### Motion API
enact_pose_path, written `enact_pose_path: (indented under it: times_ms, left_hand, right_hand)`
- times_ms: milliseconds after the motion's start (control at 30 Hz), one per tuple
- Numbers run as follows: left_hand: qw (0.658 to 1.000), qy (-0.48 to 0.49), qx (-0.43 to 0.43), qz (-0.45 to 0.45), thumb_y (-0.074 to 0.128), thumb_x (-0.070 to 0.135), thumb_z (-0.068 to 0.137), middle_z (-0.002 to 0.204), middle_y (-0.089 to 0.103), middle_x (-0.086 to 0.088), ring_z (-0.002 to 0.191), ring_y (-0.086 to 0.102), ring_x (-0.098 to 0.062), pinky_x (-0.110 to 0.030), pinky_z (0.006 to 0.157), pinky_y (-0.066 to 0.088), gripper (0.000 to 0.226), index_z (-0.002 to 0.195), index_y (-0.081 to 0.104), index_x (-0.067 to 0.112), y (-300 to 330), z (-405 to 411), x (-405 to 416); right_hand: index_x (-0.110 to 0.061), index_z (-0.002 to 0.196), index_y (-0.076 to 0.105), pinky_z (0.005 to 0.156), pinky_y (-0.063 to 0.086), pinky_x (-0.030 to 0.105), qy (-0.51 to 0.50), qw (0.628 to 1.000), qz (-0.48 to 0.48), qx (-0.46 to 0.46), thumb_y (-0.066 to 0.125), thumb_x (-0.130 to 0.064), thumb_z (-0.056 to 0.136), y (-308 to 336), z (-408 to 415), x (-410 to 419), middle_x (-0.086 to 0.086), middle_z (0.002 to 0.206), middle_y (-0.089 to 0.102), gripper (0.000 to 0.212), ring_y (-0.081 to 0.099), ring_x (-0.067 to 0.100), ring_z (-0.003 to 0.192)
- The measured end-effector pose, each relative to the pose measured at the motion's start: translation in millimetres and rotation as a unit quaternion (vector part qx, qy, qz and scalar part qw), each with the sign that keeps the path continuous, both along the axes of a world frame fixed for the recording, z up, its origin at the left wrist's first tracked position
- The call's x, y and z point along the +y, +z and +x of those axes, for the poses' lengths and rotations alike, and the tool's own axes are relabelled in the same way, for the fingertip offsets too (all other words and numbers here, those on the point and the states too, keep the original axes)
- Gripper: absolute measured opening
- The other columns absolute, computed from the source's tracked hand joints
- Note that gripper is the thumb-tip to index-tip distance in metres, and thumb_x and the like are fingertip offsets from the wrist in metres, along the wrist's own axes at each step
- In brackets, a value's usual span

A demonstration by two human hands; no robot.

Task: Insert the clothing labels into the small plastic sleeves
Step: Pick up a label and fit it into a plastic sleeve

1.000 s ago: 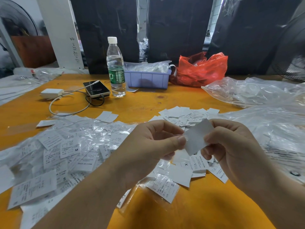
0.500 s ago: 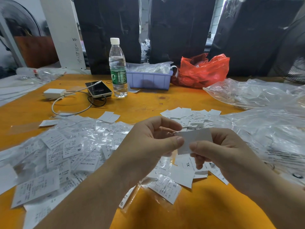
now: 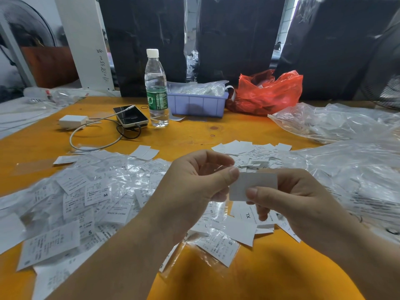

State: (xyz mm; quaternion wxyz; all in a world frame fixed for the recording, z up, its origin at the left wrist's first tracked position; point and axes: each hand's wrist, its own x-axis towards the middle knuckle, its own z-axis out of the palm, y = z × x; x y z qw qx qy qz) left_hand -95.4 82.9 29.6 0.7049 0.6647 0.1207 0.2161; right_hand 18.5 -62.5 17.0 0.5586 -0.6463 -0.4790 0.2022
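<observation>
Flat white rect. label (image 3: pixel 253 185), both hands

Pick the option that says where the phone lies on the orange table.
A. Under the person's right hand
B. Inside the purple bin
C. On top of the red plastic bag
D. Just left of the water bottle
D: the phone lies flat on the table just left of the water bottle, with a cable plugged in.

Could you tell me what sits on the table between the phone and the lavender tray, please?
In the head view, a capped water bottle stands upright between the phone and the lavender tray.
</observation>
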Motion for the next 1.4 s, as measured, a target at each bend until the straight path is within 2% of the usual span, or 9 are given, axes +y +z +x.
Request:
enact_pose_path:
  times_ms: [267,533,733,900,1000,1100,1200,1300,1400]
  left_hand:
    - [0.999,-0.003,0.015,0.028,0.074,0.03,0.064,0.083,0.074,-0.003,0.061,0.065,-0.01,-0.02,0.059,0.055,0.03,0.09,0.069,0.016,0,1,-2]
    - [0.999,0.003,0.018,0.033,0.069,0.047,0.064,0.074,0.07,0.004,0.062,0.063,-0.006,-0.02,0.06,0.055,0.03,0.078,0.072,0.021,-4,2,-5]
    - [0.999,-0.013,0.01,0.042,0.072,0.046,0.061,0.081,0.073,-0.003,0.07,0.065,-0.01,-0.02,0.061,0.055,0.028,0.073,0.072,0.021,-4,2,-3]
    - [0.998,-0.041,-0.02,0.045,0.075,0.035,0.061,0.075,0.074,0.002,0.07,0.066,-0.002,-0.013,0.058,0.049,0.023,0.077,0.072,0.018,-2,1,-4]
    - [0.999,-0.017,0.006,0.046,0.078,0.044,0.055,0.082,0.074,0.008,0.074,0.067,0.0,-0.01,0.059,0.047,0.042,0.09,0.071,0.022,-4,3,-5]
    - [0.99,0.063,0.09,0.09,0.072,0.067,0.047,0.093,0.071,0.011,0.084,0.066,-0.004,-0.017,0.062,0.048,0.065,0.102,0.062,0.033,-7,4,-3]
    - [0.975,0.117,0.141,0.125,0.059,0.078,0.054,0.082,0.068,0.006,0.074,0.064,-0.01,-0.028,0.066,0.05,0.066,0.098,0.055,0.029,-9,4,-1]
    - [0.991,0.016,0.116,0.06,0.045,0.078,0.071,0.063,0.063,0.002,0.057,0.058,-0.011,-0.031,0.058,0.05,0.067,0.086,0.061,0.015,-6,3,-7]
    - [0.997,-0.047,0.054,0.025,0.046,0.076,0.075,0.071,0.068,-0.002,0.062,0.061,-0.014,-0.026,0.052,0.051,0.064,0.081,0.066,0.016,-2,1,-19]
  right_hand:
    - [-0.029,0.084,0.078,0.055,0.048,0.022,-0.032,0.999,0.027,-0.003,0.063,-0.028,0.08,-1,-3,2,-0.007,0.06,0.061,0.015,0.054,0.011,0.058]
    - [-0.012,0.083,0.074,0.058,0.047,0.026,-0.02,1.0,0.006,-0.02,0.066,-0.032,0.079,-4,1,-1,0.007,0.063,0.059,0.022,0.054,0.013,0.06]
    - [-0.007,0.081,0.072,0.059,0.047,0.04,-0.028,0.998,0.022,-0.051,0.063,-0.044,0.076,-5,-1,0,0.008,0.067,0.057,0.038,0.053,0.022,0.063]
    - [-0.012,0.084,0.075,0.059,0.047,0.049,-0.039,0.996,0.053,-0.066,0.068,-0.036,0.083,-3,-6,0,0.016,0.073,0.06,0.024,0.053,0.029,0.066]
    - [-0.021,0.078,0.076,0.056,0.045,0.048,-0.082,0.984,0.073,-0.137,0.071,-0.031,0.087,-2,-9,0,0.006,0.067,0.059,0.014,0.053,0.021,0.063]
    - [-0.024,0.08,0.076,0.054,0.045,0.03,-0.144,0.957,0.081,-0.24,0.066,-0.028,0.085,2,-8,-2,-0.005,0.07,0.062,0.011,0.058,0.018,0.066]
    - [-0.02,0.079,0.075,0.052,0.042,0.029,-0.185,0.934,0.092,-0.291,0.067,-0.022,0.086,3,-5,-3,-0.006,0.071,0.062,0.011,0.058,0.016,0.065]
    - [-0.016,0.08,0.076,0.052,0.042,0.027,-0.213,0.907,0.096,-0.351,0.07,-0.016,0.088,2,-2,-3,-0.002,0.072,0.061,0.01,0.057,0.016,0.063]
    - [-0.012,0.083,0.076,0.053,0.045,0.026,-0.224,0.873,0.089,-0.424,0.066,-0.015,0.086,1,0,-4,-0.001,0.074,0.059,0.011,0.056,0.014,0.062]
